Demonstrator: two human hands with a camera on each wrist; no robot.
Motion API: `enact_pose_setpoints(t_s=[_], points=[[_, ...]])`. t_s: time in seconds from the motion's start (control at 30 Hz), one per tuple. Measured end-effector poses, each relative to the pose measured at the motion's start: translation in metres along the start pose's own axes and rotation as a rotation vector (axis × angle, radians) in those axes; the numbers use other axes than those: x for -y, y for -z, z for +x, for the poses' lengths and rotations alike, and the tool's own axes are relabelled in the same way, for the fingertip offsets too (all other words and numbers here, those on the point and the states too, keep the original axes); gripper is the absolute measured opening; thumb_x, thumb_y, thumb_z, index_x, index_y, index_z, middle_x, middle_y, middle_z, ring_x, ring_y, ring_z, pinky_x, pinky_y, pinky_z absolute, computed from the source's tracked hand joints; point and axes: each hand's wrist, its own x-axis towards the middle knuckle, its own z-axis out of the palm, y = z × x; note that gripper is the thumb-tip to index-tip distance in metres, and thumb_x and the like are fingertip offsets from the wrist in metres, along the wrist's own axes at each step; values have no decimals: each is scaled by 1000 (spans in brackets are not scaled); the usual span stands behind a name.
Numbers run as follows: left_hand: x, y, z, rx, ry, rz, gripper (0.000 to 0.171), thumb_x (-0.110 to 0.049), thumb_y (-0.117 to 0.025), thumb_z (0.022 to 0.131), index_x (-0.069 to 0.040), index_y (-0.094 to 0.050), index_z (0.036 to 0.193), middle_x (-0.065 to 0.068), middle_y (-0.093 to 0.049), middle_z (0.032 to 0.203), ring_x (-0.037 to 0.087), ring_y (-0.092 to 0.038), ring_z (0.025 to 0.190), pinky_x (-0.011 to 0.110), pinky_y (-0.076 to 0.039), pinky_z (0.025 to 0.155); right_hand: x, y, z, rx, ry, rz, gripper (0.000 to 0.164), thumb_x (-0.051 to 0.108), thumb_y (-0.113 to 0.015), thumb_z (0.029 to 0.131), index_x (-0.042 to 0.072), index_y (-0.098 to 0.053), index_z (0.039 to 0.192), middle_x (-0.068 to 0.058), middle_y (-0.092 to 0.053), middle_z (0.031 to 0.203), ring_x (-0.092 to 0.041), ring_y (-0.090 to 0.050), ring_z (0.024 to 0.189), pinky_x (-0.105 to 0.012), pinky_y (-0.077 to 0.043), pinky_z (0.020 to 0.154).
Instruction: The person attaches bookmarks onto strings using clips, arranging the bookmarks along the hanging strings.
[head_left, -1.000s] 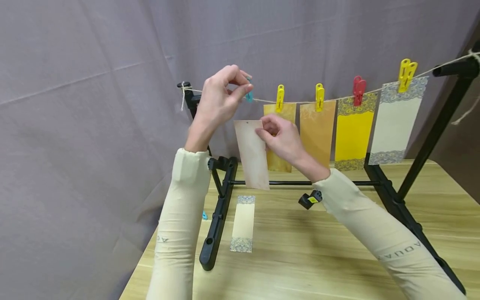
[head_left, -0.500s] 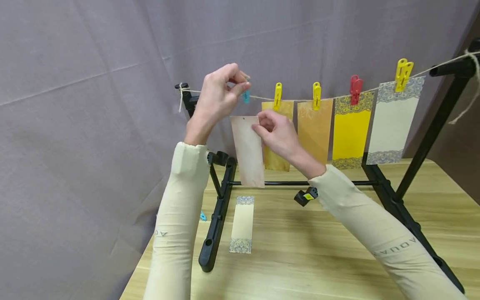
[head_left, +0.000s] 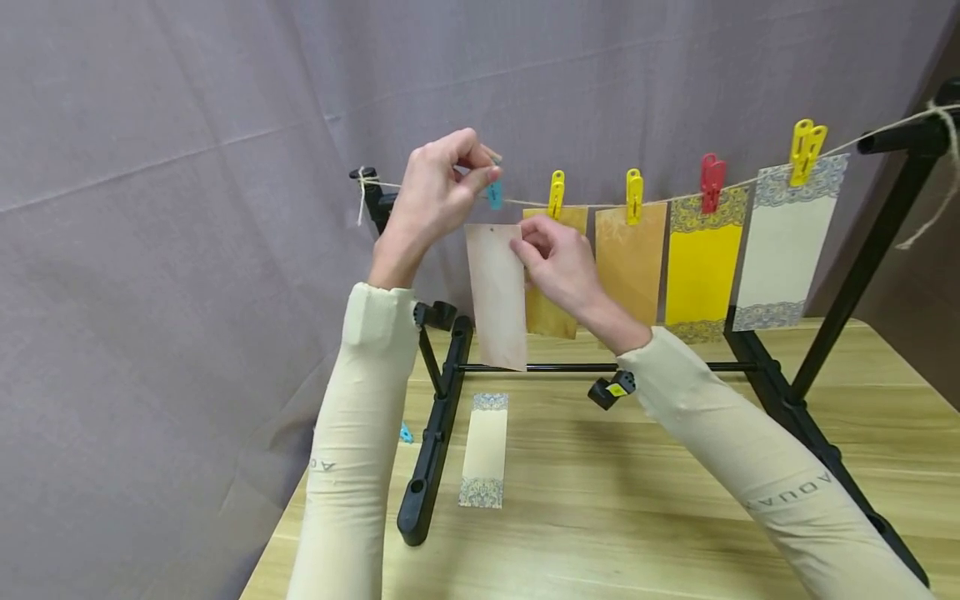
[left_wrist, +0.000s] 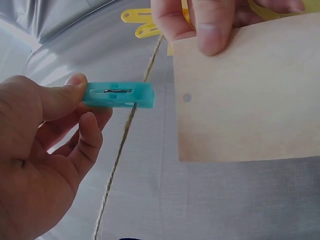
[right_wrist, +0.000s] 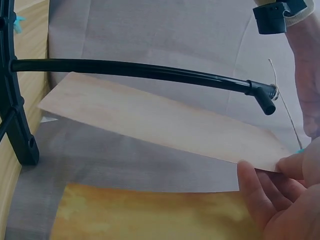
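My left hand [head_left: 442,187] pinches a blue clothespin [left_wrist: 117,94] by its handle end, and the pin's nose overlaps the twine [left_wrist: 122,140] in the left wrist view. Between the thumb and fingers of my right hand [head_left: 558,258] is the upper right edge of a pale pinkish-beige paper card [head_left: 497,296]. That card hangs upright with a small punched hole near its top edge, just below the clothespin and apart from it. Right behind my right hand, a mottled yellow card [head_left: 551,312] hangs from a yellow clothespin [head_left: 556,194].
Further right on the line hang an orange card [head_left: 630,258], a bright yellow card [head_left: 701,271] and a white lace-patterned card [head_left: 783,250]. A black frame [head_left: 832,292] carries the twine. On the wooden table lie a cream patterned card [head_left: 484,450] and another blue clothespin [head_left: 406,433].
My right hand has raised the pale card slightly, bringing its top edge nearer the blue clothespin. My left hand stays at the line with the pin.
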Motion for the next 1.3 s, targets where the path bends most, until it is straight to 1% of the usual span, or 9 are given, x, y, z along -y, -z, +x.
enact_pose_setpoints(t_s=[0.1, 0.17, 0.33, 0.57, 0.77, 0.97, 1.1, 1.2, 1.3], points=[[0, 1, -2, 8, 1, 7, 18, -11, -67, 93, -5, -60, 77, 4, -75, 102, 7, -68, 93, 18, -51, 73, 2, -1, 2, -19, 4, 14, 13, 10, -62, 96, 1, -65, 104, -16, -72, 86, -30, -63, 59, -23, -52, 49], [0, 1, -3, 19, 8, 16, 18, -12, -67, 93, -5, -60, 78, 5, -75, 103, 7, -68, 93, 18, -51, 73, 4, 0, 2, -22, 5, 27, 13, 10, -61, 96, 1, -65, 105, -17, -72, 86, -32, -63, 60, -27, -55, 51], [0, 1, -6, 36, 20, 36, 19, -15, -68, 93, -6, -61, 78, 4, -75, 104, 9, -68, 94, 18, -50, 73, 6, -1, 3, -23, -9, 72, 15, 11, -59, 98, 0, -64, 106, -18, -72, 89, -29, -64, 61, -36, -58, 56], [5, 0, -7, 41, 14, 33, 19, -15, -70, 92, -6, -61, 77, 3, -76, 102, 10, -68, 94, 18, -51, 73, 4, -2, 6, -48, 2, 100, 18, 13, -58, 99, -1, -64, 107, -18, -70, 87, -27, -62, 61, -32, -58, 56], [7, 0, -8, 71, 21, 48, 19, -16, -70, 92, -8, -61, 77, 1, -76, 102, 8, -68, 93, 17, -52, 75, 5, -3, 6, -78, 10, 111, 19, 15, -60, 98, 0, -66, 108, -16, -70, 87, -24, -60, 62, -30, -58, 56], [8, -2, -6, 153, 67, 51, 12, -17, -68, 93, -8, -62, 87, 2, -73, 100, 9, -66, 92, 20, -54, 84, 3, -5, 5, -68, -11, 85, 21, 12, -59, 98, -1, -66, 113, -19, -73, 99, -24, -65, 68, -31, -58, 57], [9, -3, -7, 196, 60, 60, 10, -17, -67, 94, -7, -63, 94, 4, -69, 97, 10, -64, 93, 21, -52, 88, 2, -7, 0, -41, -47, 70, 26, 11, -56, 99, 0, -65, 121, -19, -72, 108, -26, -69, 74, -27, -58, 58], [11, -3, -7, 195, 46, 68, 11, -18, -68, 93, -7, -64, 95, 4, -68, 100, 11, -64, 96, 21, -52, 90, 2, -8, -7, -25, -57, 69, 30, 10, -55, 99, 2, -63, 127, -18, -71, 114, -29, -72, 80, -22, -57, 58], [13, -2, -7, 182, 28, 71, 12, -18, -69, 93, -7, -65, 96, 5, -67, 102, 13, -65, 99, 22, -52, 91, 2, -9, -16, -9, -69, 77, 34, 9, -54, 98, 3, -61, 130, -17, -70, 118, -28, -72, 86, -23, -58, 60]])
